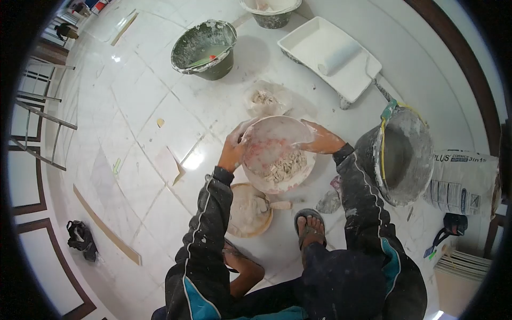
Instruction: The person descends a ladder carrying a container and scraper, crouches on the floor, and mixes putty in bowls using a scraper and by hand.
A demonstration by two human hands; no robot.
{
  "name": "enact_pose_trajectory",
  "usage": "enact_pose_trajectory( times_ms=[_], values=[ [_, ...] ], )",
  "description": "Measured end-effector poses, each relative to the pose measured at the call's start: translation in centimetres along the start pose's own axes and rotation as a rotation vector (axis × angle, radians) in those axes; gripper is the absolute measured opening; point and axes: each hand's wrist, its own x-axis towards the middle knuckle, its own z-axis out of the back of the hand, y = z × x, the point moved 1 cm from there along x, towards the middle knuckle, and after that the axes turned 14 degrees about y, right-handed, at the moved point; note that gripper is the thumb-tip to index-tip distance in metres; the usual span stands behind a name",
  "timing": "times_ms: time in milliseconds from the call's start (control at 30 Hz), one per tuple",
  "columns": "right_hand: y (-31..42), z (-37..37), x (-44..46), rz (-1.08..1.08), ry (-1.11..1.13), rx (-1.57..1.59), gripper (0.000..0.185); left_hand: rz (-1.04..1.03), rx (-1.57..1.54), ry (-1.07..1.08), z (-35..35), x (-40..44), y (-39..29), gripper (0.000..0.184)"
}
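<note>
Both my hands hold a round pale bowl (pixel 265 130) with reddish stains inside, tilted over the floor. Crumbly beige lumps (pixel 288 166) are gathered in its lower right part. My left hand (pixel 235 145) is closed on the left rim, its fingers dusted white. On the right rim, my right hand (pixel 320 138) grips with whitened fingers; some of its fingertips are hard to make out. Just beyond the bowl sits a clear plastic bag (pixel 280 96) with similar lumps. Partly beneath the bowl is a second basin (pixel 242 233) containing pale powder and a tool with a wooden handle (pixel 281 205).
A green bucket (pixel 218 66) stands ahead, near a white paint tray (pixel 349 88) with a roller (pixel 340 56). To the right are a plaster-crusted bucket (pixel 408 154) and a printed sack (pixel 461 184). A metal ladder (pixel 40 109) is at left.
</note>
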Motion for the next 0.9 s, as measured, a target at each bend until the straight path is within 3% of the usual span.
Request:
enact_pose_trajectory(
  times_ms=[33,67,133,200,233,267,333,400,467,500,567,600,667,700,767,900],
  values=[
    [-0.1,0.9,1.0,0.084,0.172,0.132,0.063,-0.006,0.003,-0.007,0.9,0.9,-0.3,0.042],
    [0.8,1.6,0.8,0.090,0.176,0.124,0.063,0.068,0.002,0.076,1.6,1.8,-0.5,0.041],
    [2.6,2.3,-1.0,-0.231,0.234,0.466,0.052,0.142,-0.003,0.143,2.8,3.4,0.1,0.040],
    [3.8,2.5,-2.5,-0.241,0.148,0.441,0.048,0.116,-0.460,0.086,3.7,4.8,0.3,0.043],
    [2.7,2.3,-3.4,-0.242,0.108,0.429,0.046,0.211,-0.740,0.003,4.5,5.5,-0.2,0.046],
    [1.6,2.0,-4.4,-0.243,0.067,0.416,0.044,0.206,-0.741,-0.013,4.7,5.7,0.3,0.046],
    [-4.6,1.2,-5.2,-0.032,-0.148,0.664,0.041,0.258,-0.648,-0.340,5.4,5.9,2.8,0.048],
    [-1.9,2.5,-4.2,0.101,-0.197,0.836,0.035,0.487,-0.531,-0.310,4.8,6.7,4.6,0.060],
    [1.2,3.8,-3.1,0.223,-0.252,1.007,0.030,0.629,-0.338,-0.309,3.2,7.3,5.7,0.058],
    [2.3,4.5,-2.1,0.185,-0.357,1.094,0.030,0.629,-0.345,-0.314,2.7,7.7,7.2,0.058],
    [5.5,5.4,0.3,0.141,-0.543,1.188,0.034,0.444,-0.010,-0.272,2.0,9.0,9.5,0.050],
    [6.3,6.0,1.4,0.139,-0.539,1.185,0.034,0.445,-0.014,-0.276,1.8,9.0,7.8,0.050],
    [7.0,7.1,3.3,0.217,-0.448,1.097,0.037,0.375,0.057,-0.482,1.8,8.8,4.8,0.039],
    [6.8,7.5,4.2,0.215,-0.446,1.100,0.037,0.379,0.058,-0.482,1.7,9.0,6.2,0.039],
    [6.0,7.8,6.0,0.100,-0.445,1.132,0.044,0.255,-0.155,-0.555,1.9,9.4,8.5,0.032],
    [5.1,7.6,7.9,0.093,-0.402,1.149,0.048,0.073,-0.489,-0.682,1.8,8.9,7.8,0.025]
  ],
)
